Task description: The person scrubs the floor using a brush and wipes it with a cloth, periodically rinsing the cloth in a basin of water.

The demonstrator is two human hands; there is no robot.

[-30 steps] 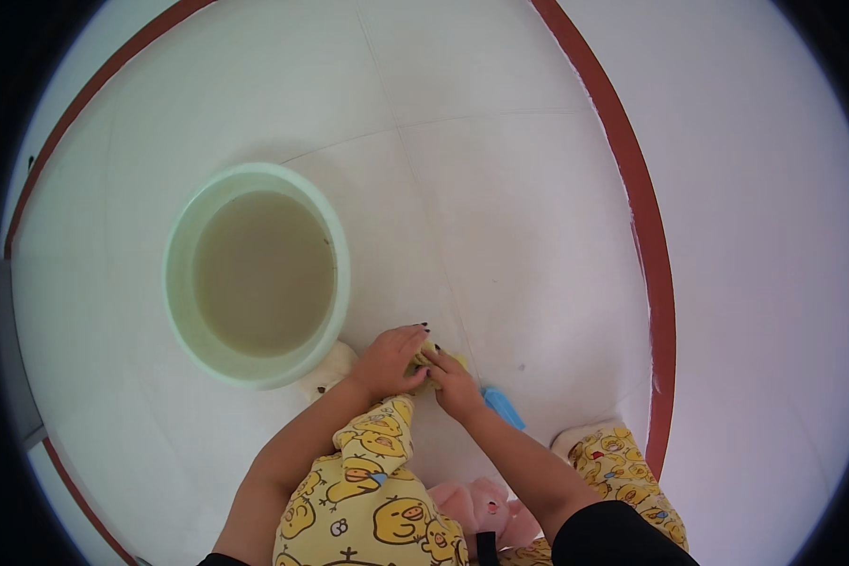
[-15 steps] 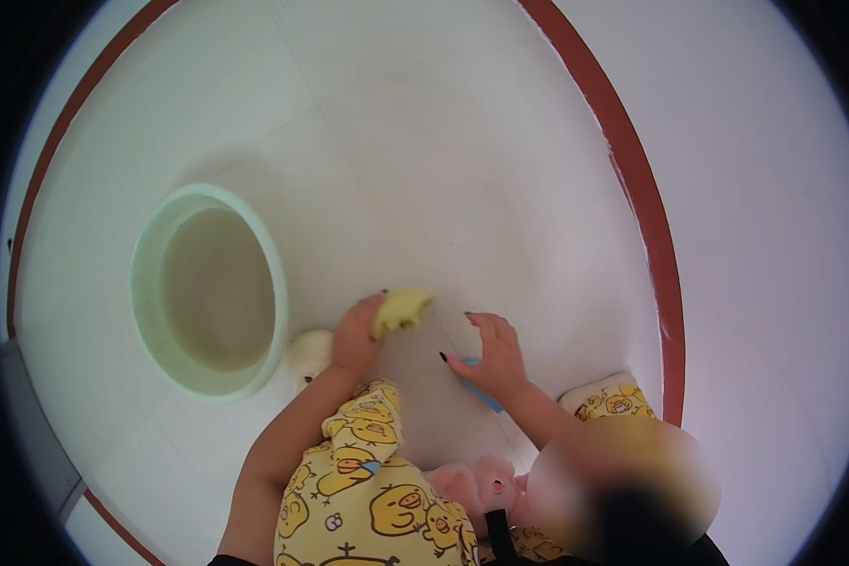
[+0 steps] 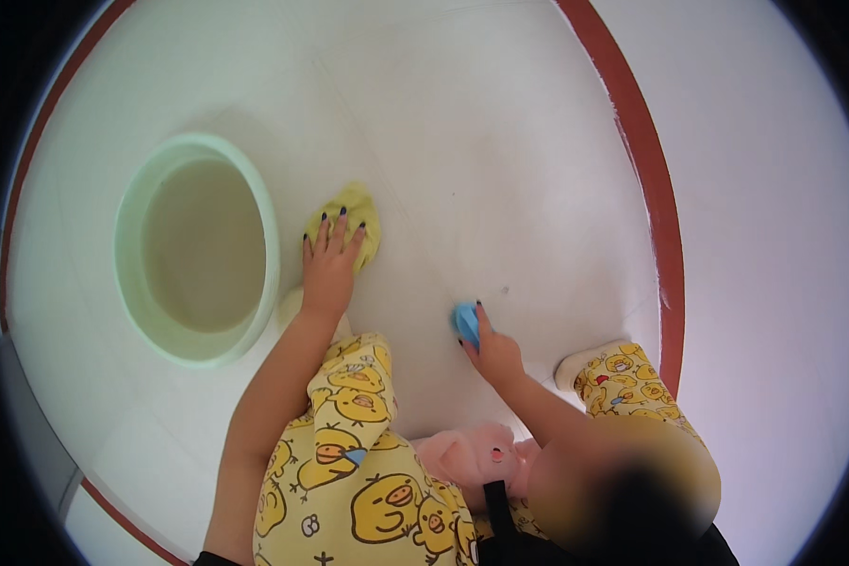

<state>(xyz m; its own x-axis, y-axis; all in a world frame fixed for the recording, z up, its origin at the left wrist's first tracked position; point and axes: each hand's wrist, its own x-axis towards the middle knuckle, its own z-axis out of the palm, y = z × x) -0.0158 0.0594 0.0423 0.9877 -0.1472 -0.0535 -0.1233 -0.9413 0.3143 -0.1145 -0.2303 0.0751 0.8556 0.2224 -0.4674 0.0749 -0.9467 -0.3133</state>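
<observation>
My left hand (image 3: 330,264) lies flat on a yellow-green cloth (image 3: 368,222), fingers spread, pressing it to the pale floor just right of the basin. The pale green basin (image 3: 272,274) holds cloudy, greyish-brown water. Over on the right, my right hand (image 3: 495,354) has its thumb and fingers closed around a small blue object (image 3: 464,324) at floor level. Its exact kind is hard to make out, since the hand covers part of it.
My legs in yellow chick-print trousers (image 3: 363,387) bend at the near side, with pale shoes (image 3: 574,366) on the floor. A pink plush piece (image 3: 472,453) hangs between them. A dark red border stripe (image 3: 656,203) curves along the floor at right.
The cloth, gripped and lifted half a second ago, now lies spread under my left hand, farther left and away from me. My right hand, open before, has closed on the blue object.
</observation>
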